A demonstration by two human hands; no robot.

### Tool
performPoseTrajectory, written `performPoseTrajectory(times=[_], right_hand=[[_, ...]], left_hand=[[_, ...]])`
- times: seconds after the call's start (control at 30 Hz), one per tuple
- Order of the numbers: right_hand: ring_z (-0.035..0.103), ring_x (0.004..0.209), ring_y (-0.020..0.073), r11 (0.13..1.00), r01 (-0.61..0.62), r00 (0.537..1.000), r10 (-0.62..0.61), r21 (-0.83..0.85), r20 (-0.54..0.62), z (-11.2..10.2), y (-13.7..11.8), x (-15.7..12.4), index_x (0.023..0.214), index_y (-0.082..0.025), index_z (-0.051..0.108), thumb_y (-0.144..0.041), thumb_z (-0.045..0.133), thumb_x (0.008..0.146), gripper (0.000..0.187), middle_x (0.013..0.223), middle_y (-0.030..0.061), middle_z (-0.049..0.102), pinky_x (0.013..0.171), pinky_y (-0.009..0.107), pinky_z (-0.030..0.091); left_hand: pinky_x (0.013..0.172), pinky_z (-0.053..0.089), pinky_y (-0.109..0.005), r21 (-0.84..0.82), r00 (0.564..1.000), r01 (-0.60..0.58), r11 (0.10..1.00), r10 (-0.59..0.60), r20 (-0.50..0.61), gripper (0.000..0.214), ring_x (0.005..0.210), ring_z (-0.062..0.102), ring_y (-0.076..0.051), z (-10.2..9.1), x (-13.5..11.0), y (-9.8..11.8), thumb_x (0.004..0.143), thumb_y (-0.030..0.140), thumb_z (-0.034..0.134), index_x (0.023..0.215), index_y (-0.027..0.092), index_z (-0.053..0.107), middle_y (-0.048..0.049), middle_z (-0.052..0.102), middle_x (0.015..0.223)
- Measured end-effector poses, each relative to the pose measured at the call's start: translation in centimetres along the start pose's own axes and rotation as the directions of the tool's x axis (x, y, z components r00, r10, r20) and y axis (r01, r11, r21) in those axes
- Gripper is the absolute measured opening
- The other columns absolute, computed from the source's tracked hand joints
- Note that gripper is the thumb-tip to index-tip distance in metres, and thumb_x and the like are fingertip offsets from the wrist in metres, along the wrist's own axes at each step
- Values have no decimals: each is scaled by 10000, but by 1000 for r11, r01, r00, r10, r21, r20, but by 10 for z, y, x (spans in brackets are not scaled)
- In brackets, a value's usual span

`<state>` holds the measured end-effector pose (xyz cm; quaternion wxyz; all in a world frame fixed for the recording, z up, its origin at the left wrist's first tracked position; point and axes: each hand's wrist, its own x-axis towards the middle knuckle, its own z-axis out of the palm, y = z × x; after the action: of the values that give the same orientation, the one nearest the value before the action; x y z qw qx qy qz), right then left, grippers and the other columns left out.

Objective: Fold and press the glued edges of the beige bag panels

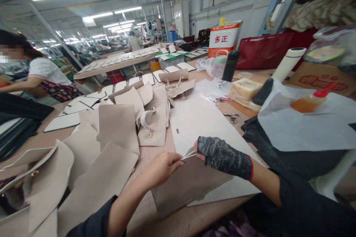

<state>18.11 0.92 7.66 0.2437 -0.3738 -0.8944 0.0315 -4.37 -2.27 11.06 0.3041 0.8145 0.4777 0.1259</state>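
While the bare left hand [167,166] pinches a thin white cord [189,155], the gloved right hand [214,153] grips it too. Beneath them lies a beige panel [189,183].

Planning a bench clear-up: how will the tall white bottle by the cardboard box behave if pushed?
The white bottle looks tall and narrow, so a push near the top could tip it. Its round body would probably roll once down. The smooth-looking side may be a bit slippery.
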Motion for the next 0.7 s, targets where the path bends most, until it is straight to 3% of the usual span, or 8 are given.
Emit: performPoseTrajectory(times=[0.17,0.27,0.33,0.4,0.43,0.53,0.6,0.7], right_hand=[[609,789,230,997,6,994,-13,71,111,-14,1,6,874,-159,597,-228,501,807,136,852,99,639,751,363,486],[619,817,217,931,-40,999,38,363,11,-39,10,8,907,-182,568,-308,521,821,160,860,74,648,767,358,501],[623,838,205,838,-102,976,188,536,-109,-59,24,5,951,-194,553,-367,524,837,209,893,57,648,767,348,514],[611,905,218,839,-161,937,294,520,-186,-73,38,-2,982,-201,580,-405,532,846,249,968,64,643,808,366,508],[595,963,232,860,-180,944,288,476,-162,-74,44,-8,1027,-211,589,-424,541,845,284,1030,68,635,847,386,495],[514,1131,261,913,-107,990,135,393,-45,-57,49,-25,1188,-219,540,-473,594,811,458,1193,86,580,989,428,410],[475,1183,253,931,-45,998,60,362,-32,-35,44,-32,1265,-206,479,-457,600,816,529,1252,101,542,1029,423,372],[504,1151,233,949,10,998,8,314,-55,-9,35,-34,1255,-182,483,-352,552,864,431,1218,110,566,1009,411,397]], left_hand=[[582,368,-200,-39,1000,-16,999,15,-18,248,637,569,-148,-4,-2,0,837,245,464,845,187,705,-17,675,708],[571,366,-198,-62,1000,-12,998,11,-21,244,611,554,-143,-5,-5,-3,831,246,471,822,187,707,-10,663,678],[565,370,-193,-85,1000,5,996,-5,-8,239,603,548,-141,-5,-10,-10,824,243,477,785,184,706,-5,653,661],[576,385,-188,-108,1000,31,994,-31,1,241,623,557,-147,-6,-14,-18,823,245,476,765,183,702,-6,653,670],[588,396,-188,-118,999,43,992,-43,2,245,643,566,-153,-7,-16,-22,826,252,473,767,183,700,-9,656,685],[619,420,-190,-147,998,63,987,-61,24,259,691,583,-166,-11,-18,-29,838,281,464,790,183,699,-20,669,728],[621,426,-189,-155,998,62,986,-59,24,258,689,580,-165,-13,-17,-30,836,297,473,794,184,701,-20,668,726],[617,429,-188,-152,998,60,987,-57,23,254,686,576,-163,-14,-17,-29,834,302,480,795,185,701,-16,659,718]])
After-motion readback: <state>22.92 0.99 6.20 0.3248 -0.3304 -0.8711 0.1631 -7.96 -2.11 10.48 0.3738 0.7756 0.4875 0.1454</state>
